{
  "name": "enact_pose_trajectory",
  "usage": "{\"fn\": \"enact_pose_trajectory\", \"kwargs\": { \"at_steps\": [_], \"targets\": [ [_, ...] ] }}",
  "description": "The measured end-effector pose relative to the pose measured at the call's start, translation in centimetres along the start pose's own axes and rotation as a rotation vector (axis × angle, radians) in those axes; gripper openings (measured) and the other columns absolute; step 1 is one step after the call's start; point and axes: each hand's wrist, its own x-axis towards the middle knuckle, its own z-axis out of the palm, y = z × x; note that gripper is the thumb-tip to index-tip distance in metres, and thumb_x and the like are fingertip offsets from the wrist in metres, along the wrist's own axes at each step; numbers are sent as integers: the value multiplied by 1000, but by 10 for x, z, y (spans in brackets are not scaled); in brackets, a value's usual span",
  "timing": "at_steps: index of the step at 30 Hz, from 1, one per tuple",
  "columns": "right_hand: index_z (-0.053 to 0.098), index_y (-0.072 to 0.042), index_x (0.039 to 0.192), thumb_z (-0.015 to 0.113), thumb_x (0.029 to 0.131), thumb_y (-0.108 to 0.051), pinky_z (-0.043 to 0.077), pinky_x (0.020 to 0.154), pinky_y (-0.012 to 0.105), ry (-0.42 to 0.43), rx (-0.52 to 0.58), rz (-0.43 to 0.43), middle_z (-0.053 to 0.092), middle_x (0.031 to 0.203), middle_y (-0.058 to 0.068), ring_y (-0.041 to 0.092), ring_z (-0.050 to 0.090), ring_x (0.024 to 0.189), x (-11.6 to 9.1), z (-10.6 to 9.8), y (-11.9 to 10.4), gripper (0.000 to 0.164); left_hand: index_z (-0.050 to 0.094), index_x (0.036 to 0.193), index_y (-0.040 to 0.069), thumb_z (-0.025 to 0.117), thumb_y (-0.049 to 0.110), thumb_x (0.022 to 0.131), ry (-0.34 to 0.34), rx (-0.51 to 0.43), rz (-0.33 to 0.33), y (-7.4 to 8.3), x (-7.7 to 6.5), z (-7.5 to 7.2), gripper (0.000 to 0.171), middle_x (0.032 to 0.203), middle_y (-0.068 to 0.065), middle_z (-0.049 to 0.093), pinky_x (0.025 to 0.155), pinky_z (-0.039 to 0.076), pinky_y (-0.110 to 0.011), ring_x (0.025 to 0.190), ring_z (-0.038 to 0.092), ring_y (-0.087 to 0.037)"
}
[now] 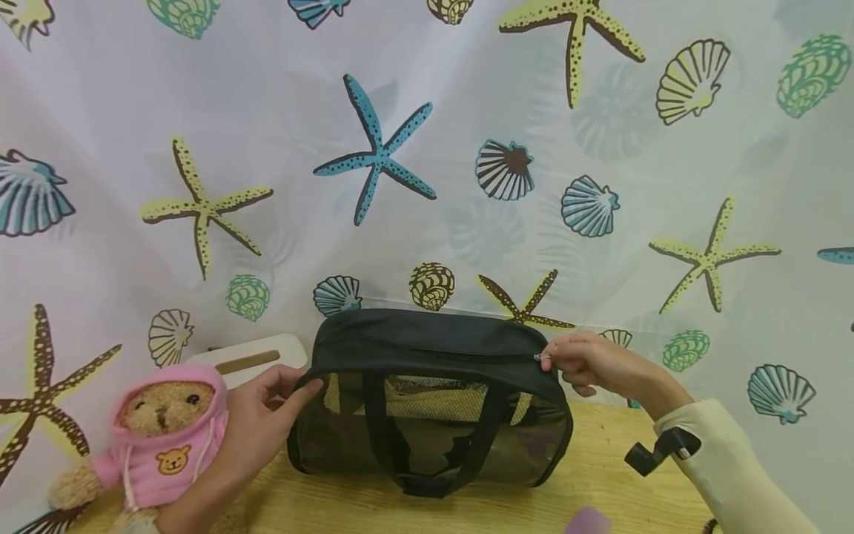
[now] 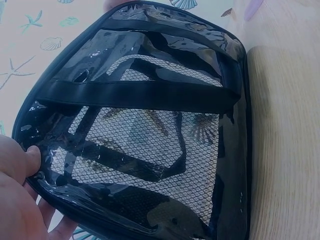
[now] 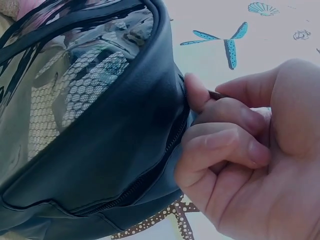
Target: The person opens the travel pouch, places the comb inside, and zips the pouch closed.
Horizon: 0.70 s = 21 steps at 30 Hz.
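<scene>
A black bag (image 1: 434, 371) with a see-through front panel, mesh behind it and a hanging handle (image 1: 427, 486) stands upright on the wooden table. My left hand (image 1: 267, 408) holds the bag's upper left edge, thumb on the front panel in the left wrist view. At the right end of the top, my right hand (image 1: 600, 363) pinches the zipper pull (image 1: 537, 357) between thumb and forefinger. The right wrist view shows the zipper (image 3: 145, 177) running along the top, with the other fingers curled into the palm. The pull itself is mostly hidden by the fingertips there.
A teddy bear (image 1: 163, 437) in a pink hoodie sits left of the bag, partly behind my left forearm. Behind it is a white box (image 1: 267, 356) with a slot. A purple object (image 1: 588, 521) lies at the table's front edge. A shell-and-starfish curtain (image 1: 454, 111) hangs behind.
</scene>
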Motion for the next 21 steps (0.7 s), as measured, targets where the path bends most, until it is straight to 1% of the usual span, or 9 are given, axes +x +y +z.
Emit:
{"fn": "enact_pose_trajectory", "kwargs": {
  "at_steps": [5,13,16,21],
  "targets": [
    [62,-1,106,38,113,-24,33,49,31,-1,-6,-8,26,60,-3,17,15,50,2,2,-4,34,73,100,4,76,14,94,-5,-7,-4,2,0,1,12,74,8,64,59,50,-20,66,59,-2],
    [63,-2,109,37,113,-24,38,48,27,-13,-25,-6,30,60,-6,17,16,49,11,4,-12,35,73,103,4,76,16,94,-4,0,-22,4,1,-4,14,75,6,66,61,50,-20,67,60,-3],
    [63,-2,109,37,113,-23,34,47,28,-30,-14,-6,27,59,-6,17,15,49,13,5,-14,34,73,103,4,76,16,95,0,0,-26,4,1,-5,14,75,7,65,60,50,-20,67,59,-3],
    [62,-2,106,36,113,-23,21,45,31,-61,13,19,23,60,-6,13,14,47,13,7,-16,34,73,100,4,77,13,94,4,-14,-3,2,0,-2,12,74,7,66,60,51,-19,67,59,-2]
  ]
}}
